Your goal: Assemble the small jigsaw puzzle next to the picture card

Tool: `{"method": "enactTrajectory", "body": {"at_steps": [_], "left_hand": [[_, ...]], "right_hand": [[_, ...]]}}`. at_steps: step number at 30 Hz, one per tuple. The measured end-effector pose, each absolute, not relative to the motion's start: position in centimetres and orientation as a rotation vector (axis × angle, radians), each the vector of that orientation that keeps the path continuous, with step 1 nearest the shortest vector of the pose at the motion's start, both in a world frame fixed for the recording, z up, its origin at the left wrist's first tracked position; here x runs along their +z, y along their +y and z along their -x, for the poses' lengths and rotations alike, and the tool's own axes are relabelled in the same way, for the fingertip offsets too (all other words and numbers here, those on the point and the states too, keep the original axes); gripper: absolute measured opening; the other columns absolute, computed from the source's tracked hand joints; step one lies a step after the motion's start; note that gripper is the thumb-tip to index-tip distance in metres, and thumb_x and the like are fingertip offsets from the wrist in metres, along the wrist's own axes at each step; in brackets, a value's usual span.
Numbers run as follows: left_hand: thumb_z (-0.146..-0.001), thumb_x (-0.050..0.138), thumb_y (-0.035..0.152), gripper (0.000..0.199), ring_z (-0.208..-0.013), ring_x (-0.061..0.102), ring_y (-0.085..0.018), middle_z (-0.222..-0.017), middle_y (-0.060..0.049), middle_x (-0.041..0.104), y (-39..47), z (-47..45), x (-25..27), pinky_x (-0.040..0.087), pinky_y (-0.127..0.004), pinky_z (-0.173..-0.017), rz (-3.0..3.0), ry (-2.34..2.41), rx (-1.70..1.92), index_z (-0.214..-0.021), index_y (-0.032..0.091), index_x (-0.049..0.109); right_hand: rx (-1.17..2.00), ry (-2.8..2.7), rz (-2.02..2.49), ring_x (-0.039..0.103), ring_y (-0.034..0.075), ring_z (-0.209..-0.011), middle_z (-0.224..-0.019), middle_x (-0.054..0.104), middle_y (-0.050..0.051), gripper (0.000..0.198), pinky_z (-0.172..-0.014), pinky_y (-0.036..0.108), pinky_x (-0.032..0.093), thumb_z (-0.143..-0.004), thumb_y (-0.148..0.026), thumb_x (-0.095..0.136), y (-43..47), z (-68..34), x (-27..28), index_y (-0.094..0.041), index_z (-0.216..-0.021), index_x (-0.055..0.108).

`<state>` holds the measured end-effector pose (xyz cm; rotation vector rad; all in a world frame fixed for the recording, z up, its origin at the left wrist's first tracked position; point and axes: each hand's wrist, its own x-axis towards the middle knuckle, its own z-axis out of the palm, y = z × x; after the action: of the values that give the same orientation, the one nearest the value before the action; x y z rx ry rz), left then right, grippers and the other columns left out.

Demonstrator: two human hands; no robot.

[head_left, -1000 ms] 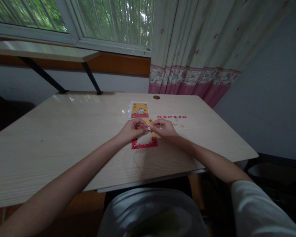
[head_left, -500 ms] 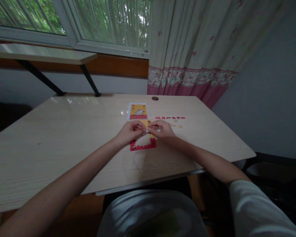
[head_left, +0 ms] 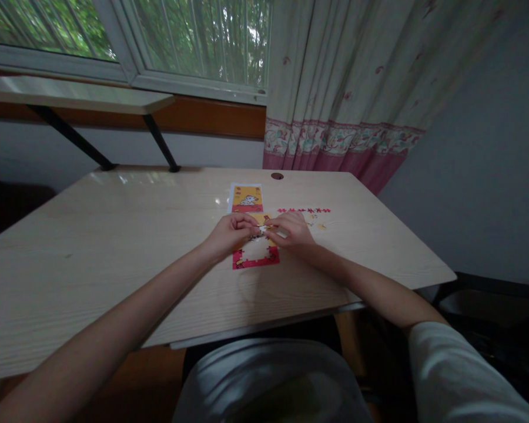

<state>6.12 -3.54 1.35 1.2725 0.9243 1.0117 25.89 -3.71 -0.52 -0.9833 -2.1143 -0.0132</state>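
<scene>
A partly assembled jigsaw puzzle (head_left: 256, 262) with a red lower border and yellow upper part lies on the desk, with a pale gap in its middle. Over its upper half, my left hand (head_left: 234, 234) is closed, thumb and fingertips at a small white puzzle piece (head_left: 262, 231). From the other side my right hand (head_left: 293, 232) pinches at the same piece with thumb and forefinger. The fingers partly cover the piece and the puzzle around it. Just behind lies a picture card (head_left: 247, 200) showing a white animal on yellow and red.
A row of red puzzle pieces (head_left: 320, 210) lies right of the card, with a few yellow pieces (head_left: 321, 227) nearer me, partly behind my right hand. The wooden desk (head_left: 114, 252) has a round cable hole (head_left: 277, 175) and a raised shelf (head_left: 79, 97) at the back left.
My left fingertips have shifted slightly and opened the view of white pieces in the puzzle's upper middle. My right hand stays nearly in place, its fingers a little more spread.
</scene>
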Motion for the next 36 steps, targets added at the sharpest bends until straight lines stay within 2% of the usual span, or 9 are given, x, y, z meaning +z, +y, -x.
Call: {"method": "enactTrajectory", "body": {"at_steps": [9,15,21,28,31,36], "left_hand": [[-0.054,0.084,0.032,0.027,-0.066,0.064,-0.016,-0.073,-0.007,0.072,-3.33,-5.88,1.16,0.051,-0.029,-0.063,-1.359,0.939,1.005,-0.069,0.014,0.071],[-0.054,0.083,0.034,0.027,-0.062,0.062,-0.016,-0.068,-0.006,0.071,-3.51,-6.09,0.99,0.049,-0.028,-0.060,-1.418,0.946,0.936,-0.067,0.014,0.071],[-0.062,0.076,0.024,0.012,-0.062,0.060,-0.015,-0.066,-0.005,0.068,-3.35,-5.87,0.91,0.047,-0.027,-0.062,-1.466,0.947,0.892,-0.064,0.015,0.069],[-0.064,0.068,0.025,0.011,-0.057,0.053,-0.012,-0.060,0.000,0.062,-2.94,-5.89,0.68,0.041,-0.024,-0.059,-1.419,0.959,1.003,-0.062,0.015,0.065],[-0.064,0.067,0.026,0.012,-0.058,0.053,-0.012,-0.060,0.000,0.060,-2.85,-5.97,0.65,0.040,-0.024,-0.059,-1.404,0.946,1.018,-0.061,0.015,0.062],[-0.065,0.065,0.026,0.013,-0.056,0.050,-0.011,-0.059,0.001,0.058,-2.99,-6.03,0.71,0.038,-0.023,-0.057,-1.437,0.929,0.948,-0.062,0.015,0.060]], "right_hand": [[-0.007,-2.058,0.976,0.058,0.019,-0.077,-0.076,0.068,0.004,0.022,-0.082,0.035,0.035,-0.084,-0.042,0.064,-3.52,-26.46,-0.53,-0.023,-0.092,0.071],[-0.028,-2.089,0.971,0.059,0.018,-0.076,-0.076,0.068,0.003,0.019,-0.081,0.035,0.035,-0.082,-0.041,0.067,-3.75,-26.15,-0.72,-0.023,-0.088,0.070],[0.025,-2.148,0.905,0.060,0.019,-0.081,-0.081,0.069,0.004,0.029,-0.082,0.035,0.037,-0.082,-0.038,0.067,-3.81,-26.05,-0.72,-0.022,-0.107,0.068],[0.060,-2.120,0.891,0.061,0.018,-0.082,-0.085,0.070,0.004,0.013,-0.084,0.036,0.039,-0.086,-0.033,0.064,-3.55,-26.13,-0.80,-0.023,-0.091,0.072],[0.029,-2.128,0.860,0.060,0.018,-0.080,-0.081,0.070,0.003,0.013,-0.084,0.035,0.038,-0.085,-0.034,0.065,-3.55,-26.16,-0.68,-0.024,-0.082,0.072],[-0.032,-2.143,0.879,0.059,0.018,-0.081,-0.084,0.069,0.005,0.022,-0.081,0.034,0.037,-0.083,-0.041,0.067,-3.38,-26.43,-0.46,-0.023,-0.094,0.072]]}}
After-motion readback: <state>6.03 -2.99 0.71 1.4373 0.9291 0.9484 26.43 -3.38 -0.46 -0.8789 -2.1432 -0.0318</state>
